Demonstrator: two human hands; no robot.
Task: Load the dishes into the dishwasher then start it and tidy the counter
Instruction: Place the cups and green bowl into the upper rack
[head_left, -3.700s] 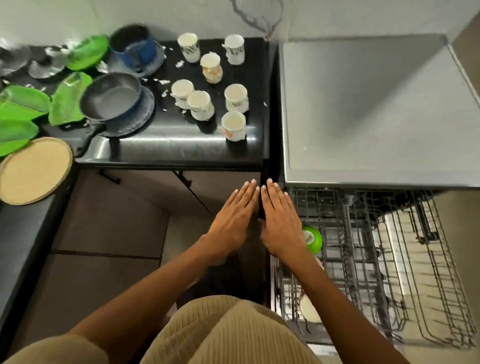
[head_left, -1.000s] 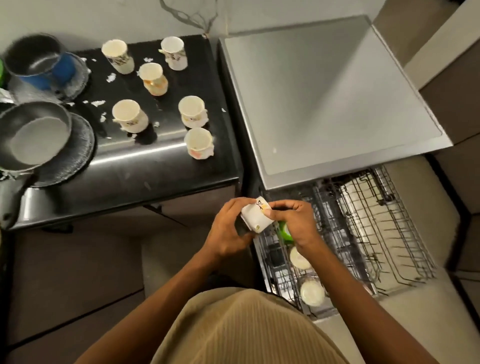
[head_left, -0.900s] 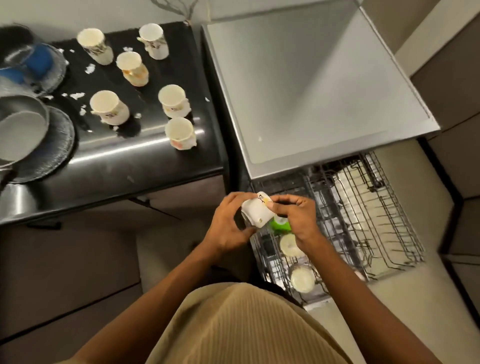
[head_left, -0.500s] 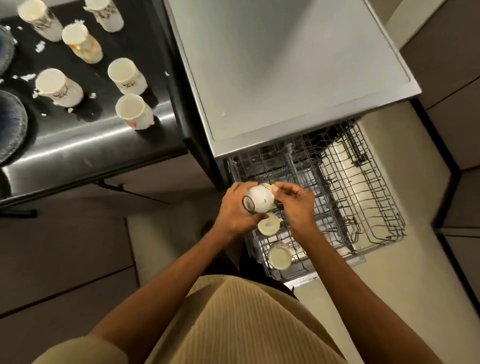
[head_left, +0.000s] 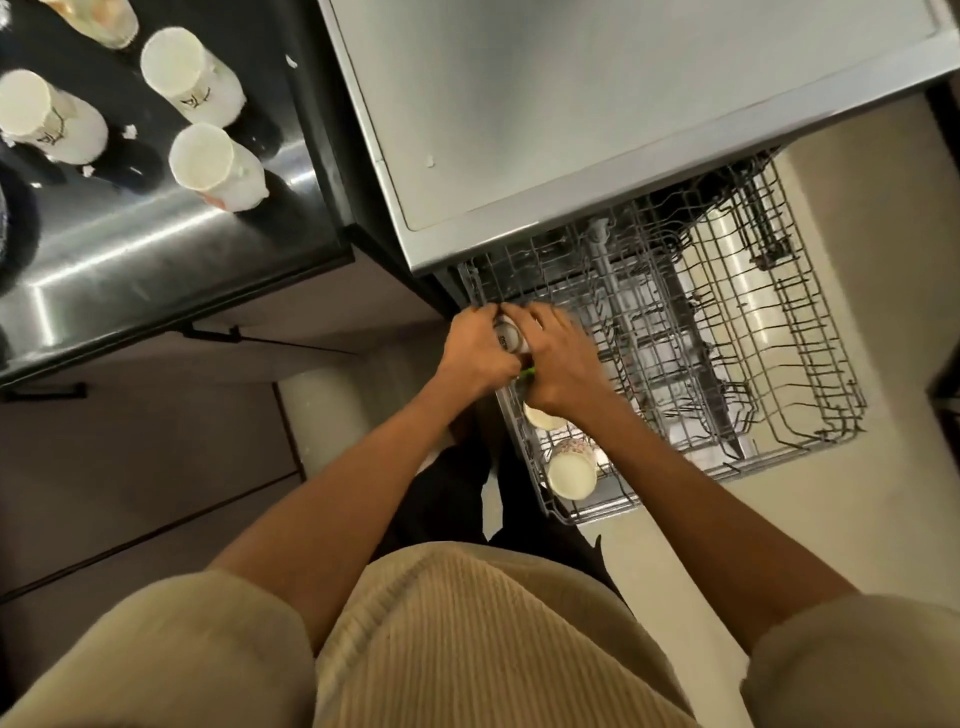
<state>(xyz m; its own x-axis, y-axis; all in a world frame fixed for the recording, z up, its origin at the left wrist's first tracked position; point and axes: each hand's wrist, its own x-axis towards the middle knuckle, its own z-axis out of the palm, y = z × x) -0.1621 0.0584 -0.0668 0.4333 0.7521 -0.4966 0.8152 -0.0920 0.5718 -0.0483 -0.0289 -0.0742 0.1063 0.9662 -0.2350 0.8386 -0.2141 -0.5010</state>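
A white mug (head_left: 508, 336) is held between both hands, low over the left end of the pulled-out wire rack (head_left: 737, 364). My left hand (head_left: 475, 351) grips it from the left and my right hand (head_left: 558, 364) from the right; most of the mug is hidden by my fingers. Just below my hands a sliver of a green item (head_left: 528, 371) shows. In the same rack column stand two cream cups, one (head_left: 544, 417) partly under my right wrist and one (head_left: 571, 470) nearer the rack's front corner. Several white mugs (head_left: 215, 169) stand on the black counter (head_left: 156, 260) at upper left.
The dishwasher's grey top (head_left: 597, 93) fills the upper middle, above the rack. The rack's right part holds only bare tines. Brown cabinet fronts (head_left: 130, 441) lie below the counter, and beige floor (head_left: 857, 519) lies to the right. White crumbs (head_left: 127, 131) dot the counter.
Both hands have gone from holding the mug above the rack to pressing it lower, toward the rack's back left corner. The view has tilted down and closer.
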